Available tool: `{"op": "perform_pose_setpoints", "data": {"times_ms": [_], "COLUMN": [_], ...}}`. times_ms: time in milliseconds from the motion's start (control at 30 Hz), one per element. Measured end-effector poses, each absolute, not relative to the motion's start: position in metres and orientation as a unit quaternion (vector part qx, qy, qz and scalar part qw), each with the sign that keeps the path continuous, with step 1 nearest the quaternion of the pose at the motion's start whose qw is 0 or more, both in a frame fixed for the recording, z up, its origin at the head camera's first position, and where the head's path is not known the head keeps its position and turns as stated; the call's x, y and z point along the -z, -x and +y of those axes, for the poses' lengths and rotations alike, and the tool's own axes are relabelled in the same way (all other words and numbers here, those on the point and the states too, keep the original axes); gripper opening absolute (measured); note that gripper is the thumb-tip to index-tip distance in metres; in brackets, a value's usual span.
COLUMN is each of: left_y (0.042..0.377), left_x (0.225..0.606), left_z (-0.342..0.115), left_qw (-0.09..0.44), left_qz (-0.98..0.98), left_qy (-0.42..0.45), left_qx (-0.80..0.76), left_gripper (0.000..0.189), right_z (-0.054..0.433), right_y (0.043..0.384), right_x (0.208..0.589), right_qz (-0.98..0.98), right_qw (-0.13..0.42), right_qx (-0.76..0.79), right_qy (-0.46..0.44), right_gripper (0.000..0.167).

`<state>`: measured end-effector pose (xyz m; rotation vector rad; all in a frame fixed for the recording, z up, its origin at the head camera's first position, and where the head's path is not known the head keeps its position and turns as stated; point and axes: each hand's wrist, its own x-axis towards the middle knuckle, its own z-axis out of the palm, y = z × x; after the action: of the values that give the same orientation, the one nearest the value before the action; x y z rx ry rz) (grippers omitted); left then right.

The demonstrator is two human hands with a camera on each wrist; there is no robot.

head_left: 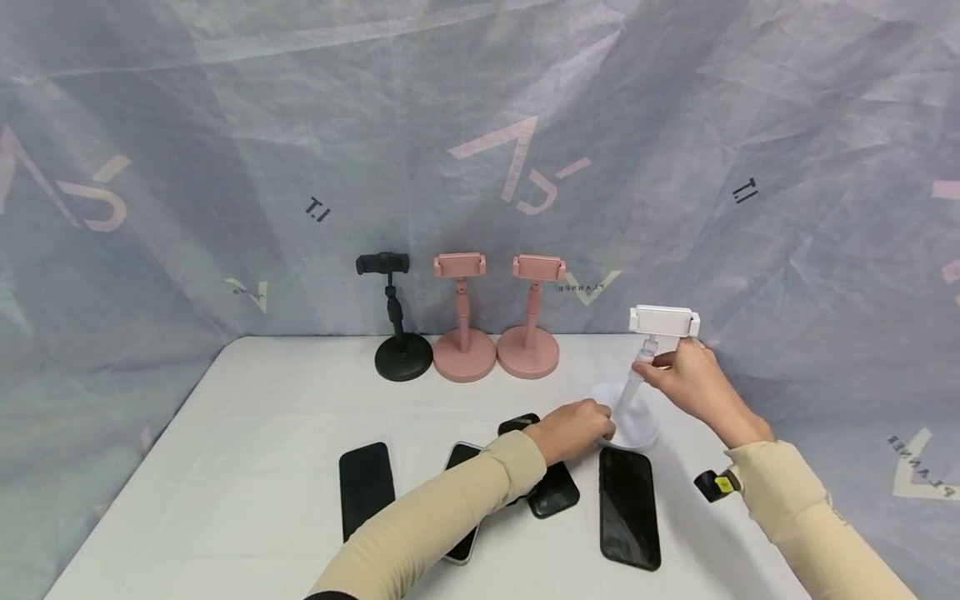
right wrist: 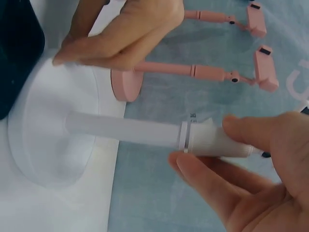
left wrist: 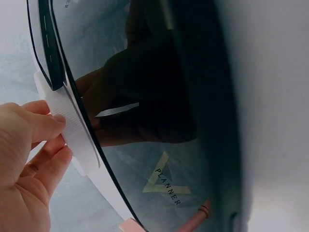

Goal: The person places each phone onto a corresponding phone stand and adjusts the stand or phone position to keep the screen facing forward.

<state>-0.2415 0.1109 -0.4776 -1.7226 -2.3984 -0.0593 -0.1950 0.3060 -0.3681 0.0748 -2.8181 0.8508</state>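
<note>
A white phone stand [head_left: 628,398] leans to the right at the table's right side, its clamp [head_left: 663,322] on top. My right hand [head_left: 693,379] grips the collar [right wrist: 207,139] high on its pole between thumb and fingers. Down at the round base [right wrist: 53,140], my left hand [head_left: 573,429] pinches the rim, whose ribbed edge [left wrist: 72,125] shows in the left wrist view. Whether the base lies flat on the table cannot be told. Just in front of it lies a black phone [head_left: 630,508], glossy face up. My left forearm partly covers other phones.
Along the back edge stand a black phone stand [head_left: 403,358] and two pink ones [head_left: 463,357] [head_left: 528,353]. More dark phones lie on the white table [head_left: 225,467], including one at left [head_left: 366,479] and another under the left wrist [head_left: 557,493]. A grey printed sheet [head_left: 300,125] hangs behind.
</note>
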Motion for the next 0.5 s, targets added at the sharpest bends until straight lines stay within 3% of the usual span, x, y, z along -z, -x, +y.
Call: {"op": "perform_pose_setpoints", "data": {"times_ms": [167,200,500], "left_y": [0.2426,0.2428,0.2420], "left_x": [0.4803,0.4805,0.4794], "left_z": [0.1117,0.1118,0.1130], "left_qw": [0.093,0.094,0.093], "left_qz": [-0.809,-0.808,-0.811], "left_qy": [0.580,0.580,0.577], "left_qx": [0.037,0.038,0.028], "left_gripper": [0.019,0.019,0.018], "right_z": [0.3030,0.3024,0.3021], "right_y": [0.1894,0.1887,0.1903], "right_x": [0.3690,0.3691,0.3739], "right_qz": [-0.932,-0.930,-0.927], "right_qw": [0.164,0.176,0.192], "right_qx": [-0.323,-0.323,-0.322], "right_qy": [0.006,0.009,-0.018], "right_gripper": [0.109,0.113,0.081]}}
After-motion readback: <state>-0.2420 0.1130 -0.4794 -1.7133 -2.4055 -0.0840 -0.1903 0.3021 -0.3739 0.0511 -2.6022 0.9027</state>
